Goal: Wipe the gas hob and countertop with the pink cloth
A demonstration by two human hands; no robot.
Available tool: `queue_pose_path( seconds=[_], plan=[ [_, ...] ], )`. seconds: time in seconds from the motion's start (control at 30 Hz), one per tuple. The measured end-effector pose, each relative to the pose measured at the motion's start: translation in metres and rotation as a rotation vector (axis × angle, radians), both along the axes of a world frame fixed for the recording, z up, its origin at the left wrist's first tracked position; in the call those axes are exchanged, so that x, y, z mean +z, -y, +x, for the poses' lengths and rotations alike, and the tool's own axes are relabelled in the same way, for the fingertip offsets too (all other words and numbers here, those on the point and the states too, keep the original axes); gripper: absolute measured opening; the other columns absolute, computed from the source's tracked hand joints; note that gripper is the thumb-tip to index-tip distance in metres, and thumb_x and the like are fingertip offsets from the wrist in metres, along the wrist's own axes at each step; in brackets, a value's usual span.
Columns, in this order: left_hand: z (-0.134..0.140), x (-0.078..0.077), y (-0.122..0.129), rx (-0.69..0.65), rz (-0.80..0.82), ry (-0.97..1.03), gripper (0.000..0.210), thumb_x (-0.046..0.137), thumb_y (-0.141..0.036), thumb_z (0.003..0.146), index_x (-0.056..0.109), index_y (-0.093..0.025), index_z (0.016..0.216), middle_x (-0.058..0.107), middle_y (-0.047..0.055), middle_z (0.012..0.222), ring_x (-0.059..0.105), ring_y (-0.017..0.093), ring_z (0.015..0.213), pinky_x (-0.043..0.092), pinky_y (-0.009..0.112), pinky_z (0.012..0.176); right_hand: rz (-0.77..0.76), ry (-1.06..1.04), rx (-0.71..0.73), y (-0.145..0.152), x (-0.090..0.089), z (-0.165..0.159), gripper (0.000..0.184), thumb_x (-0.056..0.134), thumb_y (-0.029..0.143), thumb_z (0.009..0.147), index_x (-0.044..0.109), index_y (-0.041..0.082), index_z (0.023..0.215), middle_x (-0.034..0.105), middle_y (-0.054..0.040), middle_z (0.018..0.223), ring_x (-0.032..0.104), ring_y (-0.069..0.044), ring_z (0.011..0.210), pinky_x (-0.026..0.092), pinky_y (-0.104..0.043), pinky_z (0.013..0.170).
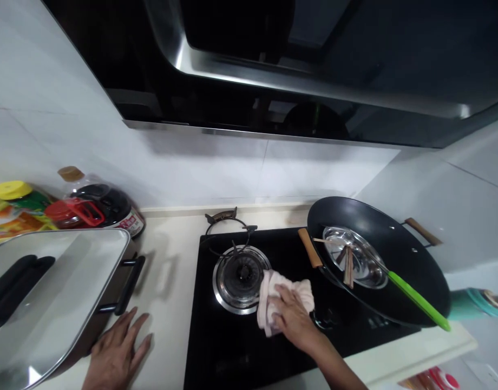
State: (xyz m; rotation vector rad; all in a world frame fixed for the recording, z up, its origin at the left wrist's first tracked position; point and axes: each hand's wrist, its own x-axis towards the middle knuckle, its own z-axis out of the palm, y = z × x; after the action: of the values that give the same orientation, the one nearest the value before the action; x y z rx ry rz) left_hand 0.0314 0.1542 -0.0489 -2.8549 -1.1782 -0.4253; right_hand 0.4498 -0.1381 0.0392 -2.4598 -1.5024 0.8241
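Note:
My right hand (292, 314) presses a folded pale pink cloth (273, 287) onto the black glass cooktop (228, 346), just right of the left burner (243, 273). Part of the cloth overlaps the burner's shiny metal ring. The burner's pan support (223, 216) is off it, leaning at the back edge of the cooktop. My left hand (118, 346) rests on the pale counter with its fingers spread, touching nothing but the countertop, close to the black side handle (129, 285) of a large rectangular pan (90, 292) with a glass lid.
A black wok (415, 281) sits on the right side, holding a metal dish (374, 276) and a green-handled utensil (417, 298) that sticks out over its rim. Bottles (111, 203) and jars stand behind the pan at left. A black range hood (273, 103) hangs low above.

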Motion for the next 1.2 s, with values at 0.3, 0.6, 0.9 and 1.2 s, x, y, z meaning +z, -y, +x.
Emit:
queue_pose_path(
  seconds=[0.3, 0.6, 0.9, 1.2],
  plan=[
    [0.001, 0.003, -0.003, 0.012, 0.001, -0.014, 0.061, 0.035, -0.055, 0.096, 0.069, -0.020, 0.132, 0.061, 0.018, 0.148, 0.054, 0.035, 0.139, 0.045, 0.053, 0.110, 0.117, 0.003, 0.078, -0.009, -0.002, 0.049, 0.043, 0.065, 0.013, 0.082, 0.069, 0.030, 0.122, 0.050, -0.0019, 0.156, 0.039, -0.022, 0.150, 0.025, -0.041, 0.127],
    [0.005, 0.006, -0.002, 0.018, -0.023, -0.005, 0.062, 0.033, -0.055, 0.095, 0.066, -0.020, 0.134, 0.059, 0.018, 0.148, 0.052, 0.035, 0.141, 0.042, 0.054, 0.114, 0.111, 0.136, -0.285, 0.000, -0.017, 0.129, 0.046, 0.059, 0.031, 0.095, 0.064, 0.032, 0.140, 0.048, -0.0063, 0.159, 0.039, -0.028, 0.150, 0.030, -0.045, 0.125],
    [0.007, 0.011, -0.001, 0.015, -0.049, -0.001, 0.061, 0.033, -0.054, 0.096, 0.063, -0.020, 0.137, 0.057, 0.020, 0.150, 0.050, 0.037, 0.142, 0.042, 0.058, 0.112, 0.082, 0.090, -0.221, 0.057, -0.008, 0.102, 0.036, 0.068, 0.029, 0.084, 0.076, 0.032, 0.119, 0.043, -0.0060, 0.156, 0.035, -0.034, 0.148, 0.030, -0.050, 0.122],
    [0.012, 0.020, 0.004, -0.013, -0.008, -0.005, 0.059, 0.034, -0.054, 0.098, 0.064, -0.017, 0.134, 0.057, 0.021, 0.148, 0.049, 0.038, 0.142, 0.043, 0.056, 0.111, -0.068, 0.090, -0.133, 0.029, 0.021, 0.094, 0.031, 0.065, 0.020, 0.082, 0.074, 0.032, 0.109, 0.048, -0.0037, 0.143, 0.039, -0.032, 0.135, 0.030, -0.054, 0.117]
  ],
)
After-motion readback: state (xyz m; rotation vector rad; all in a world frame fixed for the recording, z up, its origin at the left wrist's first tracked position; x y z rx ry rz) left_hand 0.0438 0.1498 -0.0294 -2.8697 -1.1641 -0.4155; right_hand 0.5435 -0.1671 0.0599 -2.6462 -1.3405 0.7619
